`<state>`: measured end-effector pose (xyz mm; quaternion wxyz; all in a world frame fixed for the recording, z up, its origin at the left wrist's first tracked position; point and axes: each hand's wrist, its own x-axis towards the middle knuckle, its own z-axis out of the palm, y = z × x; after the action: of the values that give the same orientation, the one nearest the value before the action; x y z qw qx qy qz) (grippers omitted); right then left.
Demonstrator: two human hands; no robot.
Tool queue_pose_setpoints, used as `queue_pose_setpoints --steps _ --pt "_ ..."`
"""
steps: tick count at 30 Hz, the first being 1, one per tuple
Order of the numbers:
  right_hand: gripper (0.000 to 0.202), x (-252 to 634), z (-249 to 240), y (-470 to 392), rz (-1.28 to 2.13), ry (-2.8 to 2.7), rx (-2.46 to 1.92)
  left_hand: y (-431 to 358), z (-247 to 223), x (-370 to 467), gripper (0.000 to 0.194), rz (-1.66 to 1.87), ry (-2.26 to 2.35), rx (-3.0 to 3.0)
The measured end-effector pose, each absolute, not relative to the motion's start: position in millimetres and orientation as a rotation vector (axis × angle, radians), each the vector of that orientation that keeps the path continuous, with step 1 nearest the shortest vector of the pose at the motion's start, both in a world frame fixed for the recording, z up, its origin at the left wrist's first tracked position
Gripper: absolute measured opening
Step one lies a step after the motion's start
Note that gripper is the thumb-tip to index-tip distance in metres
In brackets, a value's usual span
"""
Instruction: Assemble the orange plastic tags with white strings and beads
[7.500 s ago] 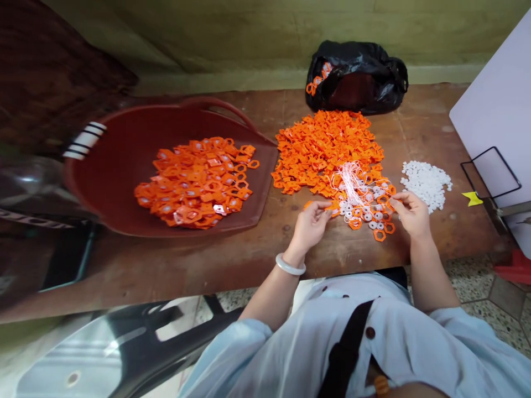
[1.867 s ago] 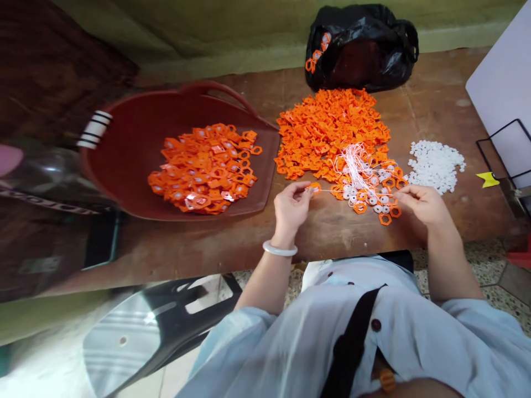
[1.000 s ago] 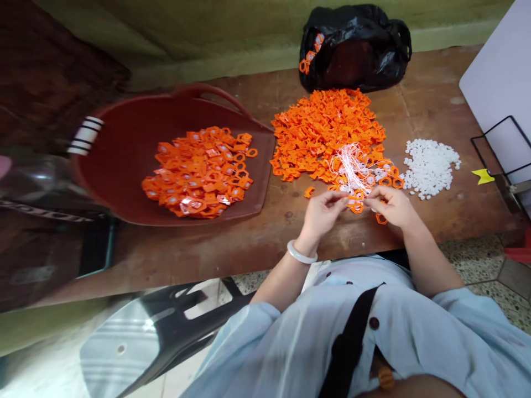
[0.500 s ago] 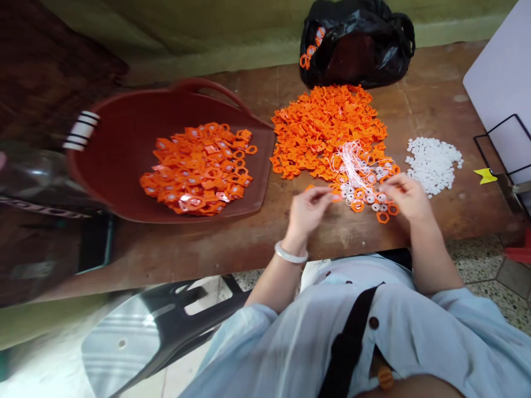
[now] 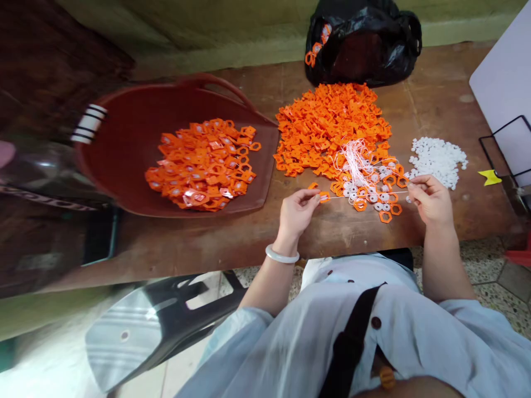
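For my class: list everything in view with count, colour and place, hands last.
Table: one, brown, centre
Basket: one, dark red, left
Pieces: many, orange, in basket
Heap: many pieces, orange, centre
Bag: one, black, behind heap
String bundle: one, white, heap's edge
Rings with discs: many, orange and pale, around bundle
Small bits: many, white, right
Tab: one, yellow, right
Wire frame: one, black, right
Panel: one, pale, upper right
Wall: one, green, back
Seat: one, grey, lower left
Flat object: one, dark, left
Held piece: one, orange, front centre
Strand: one, white, right of held piece
Shirt: one, light blue, below
Bangle: one, white, left wrist
Left hand: one, bare, pinching held piece
Right hand: one, bare, pinching strand
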<state>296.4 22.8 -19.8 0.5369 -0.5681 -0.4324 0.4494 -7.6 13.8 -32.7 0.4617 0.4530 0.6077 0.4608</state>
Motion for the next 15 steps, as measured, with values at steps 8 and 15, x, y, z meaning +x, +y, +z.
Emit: queue_pose_setpoints --steps 8,15 --pt "0.028 248 -14 17 1.291 -1.192 -1.230 10 -19 19 0.035 1.061 1.346 1.184" --pt "0.037 255 -11 17 1.286 -1.210 -1.237 11 -15 13 0.041 1.140 1.368 1.150"
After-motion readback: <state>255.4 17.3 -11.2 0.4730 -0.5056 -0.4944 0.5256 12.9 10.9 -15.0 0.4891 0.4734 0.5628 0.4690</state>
